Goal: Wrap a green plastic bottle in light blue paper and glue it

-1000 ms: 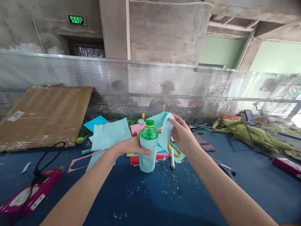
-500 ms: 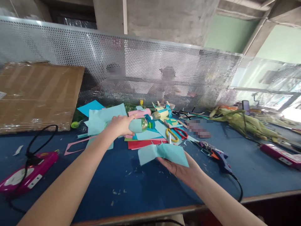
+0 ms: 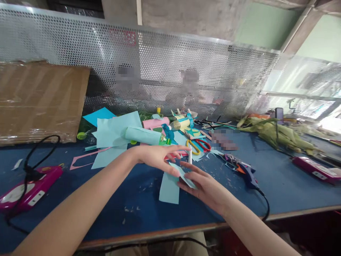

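My right hand [image 3: 204,183] grips a folded light blue paper [image 3: 169,192] between thumb and fingers, low over the front of the table. My left hand [image 3: 157,156] reaches in from the left with fingers apart; its thumb touches the paper's upper edge. Beyond it lies a plastic bottle [image 3: 144,136] wrapped in light blue paper, its clear green end pointing right. A slim white stick-like thing [image 3: 190,156] stands just past my fingers. Scissors [image 3: 195,147] with one yellow and one red handle loop lie behind it.
A glue gun [image 3: 247,175] with a cord lies to the right. Magenta power strips sit at left [image 3: 45,181] and right [image 3: 317,170]. Corn husks [image 3: 277,135], paper sheets [image 3: 114,129] and a cardboard sheet [image 3: 39,103] line the back, before a perforated metal screen [image 3: 170,67].
My left hand has let go of the wrapped bottle, which now lies on the papers, and has come right to the light blue paper. My right hand has tilted and folded that paper.
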`<state>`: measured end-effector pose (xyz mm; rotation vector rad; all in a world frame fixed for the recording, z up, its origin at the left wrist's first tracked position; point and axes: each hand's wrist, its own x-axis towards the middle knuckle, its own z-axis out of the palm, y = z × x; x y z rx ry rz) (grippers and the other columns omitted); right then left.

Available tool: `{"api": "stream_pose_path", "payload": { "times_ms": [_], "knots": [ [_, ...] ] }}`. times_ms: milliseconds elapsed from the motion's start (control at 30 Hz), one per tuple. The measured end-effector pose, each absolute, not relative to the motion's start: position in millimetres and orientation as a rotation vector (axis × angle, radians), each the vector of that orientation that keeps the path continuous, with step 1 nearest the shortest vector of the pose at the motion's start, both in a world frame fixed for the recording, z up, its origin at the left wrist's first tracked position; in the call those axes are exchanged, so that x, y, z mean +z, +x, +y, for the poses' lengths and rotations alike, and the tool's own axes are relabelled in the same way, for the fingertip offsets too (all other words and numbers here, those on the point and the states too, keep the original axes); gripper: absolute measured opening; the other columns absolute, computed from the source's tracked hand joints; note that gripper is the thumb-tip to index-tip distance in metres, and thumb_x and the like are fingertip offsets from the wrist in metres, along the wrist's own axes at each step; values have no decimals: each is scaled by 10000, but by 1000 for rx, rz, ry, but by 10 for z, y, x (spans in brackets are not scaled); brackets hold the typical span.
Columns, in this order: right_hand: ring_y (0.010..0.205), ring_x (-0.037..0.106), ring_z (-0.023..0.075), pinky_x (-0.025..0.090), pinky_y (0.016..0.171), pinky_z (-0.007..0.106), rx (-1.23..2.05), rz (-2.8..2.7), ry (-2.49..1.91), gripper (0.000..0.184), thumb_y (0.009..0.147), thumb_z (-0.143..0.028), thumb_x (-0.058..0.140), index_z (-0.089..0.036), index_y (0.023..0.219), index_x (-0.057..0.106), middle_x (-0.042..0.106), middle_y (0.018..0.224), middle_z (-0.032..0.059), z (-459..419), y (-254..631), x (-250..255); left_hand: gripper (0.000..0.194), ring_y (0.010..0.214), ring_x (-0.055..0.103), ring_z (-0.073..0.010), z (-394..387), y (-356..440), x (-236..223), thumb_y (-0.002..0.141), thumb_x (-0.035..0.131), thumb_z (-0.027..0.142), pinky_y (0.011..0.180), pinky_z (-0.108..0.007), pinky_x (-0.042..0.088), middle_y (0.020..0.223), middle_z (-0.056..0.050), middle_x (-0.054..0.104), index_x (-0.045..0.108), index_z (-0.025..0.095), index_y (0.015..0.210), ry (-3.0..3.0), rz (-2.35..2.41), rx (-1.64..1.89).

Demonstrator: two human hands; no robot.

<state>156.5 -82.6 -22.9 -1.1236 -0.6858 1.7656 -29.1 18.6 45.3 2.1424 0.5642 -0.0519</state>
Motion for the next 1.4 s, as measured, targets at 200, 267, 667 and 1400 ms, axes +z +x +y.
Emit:
{"api": "stream_pose_path", "payload": {
  "times_ms": [200, 267, 667, 1400],
  "knots": [
    [810, 678, 162, 534, 727, 271, 1754, -859, -1142, 481, 739, -232, 739, -243, 1196, 590, 724, 917, 1, -768, 1585, -300, 709, 1305, 445, -265, 177, -327, 311, 714, 720, 249, 954, -335, 445, 1499, -29, 394, 480, 343, 1374, 2177, 489, -68],
    [861, 678, 165, 539, 811, 292, 1777, -780, -1095, 336, 844, -359, 666, -226, 1146, 608, 720, 914, 24, -753, 1594, -283, 474, 1109, 578, -242, 138, -292, 200, 740, 681, 258, 835, -294, 470, 1291, -62, 579, 631, 261, 1211, 2202, 621, 124],
    [735, 643, 155, 526, 735, 302, 1482, -1082, -1232, 673, 684, -421, 800, -240, 1189, 393, 674, 798, -22, -741, 1575, -453, 425, 511, 362, -124, -100, -21, -295, 862, 426, 506, 513, -252, 307, 524, 49, 351, 403, 206, 562, 1890, 1129, 900],
    [589, 549, 161, 376, 561, 255, 776, -2180, -1686, 281, 808, -262, 603, -231, 1068, 705, 606, 678, -1, -824, 1882, -203, 128, 871, 591, -202, -165, -189, -276, 824, 660, 196, 783, -314, 460, 877, -32, 624, 604, 180, 710, 2644, 777, 493]
  ]
}}
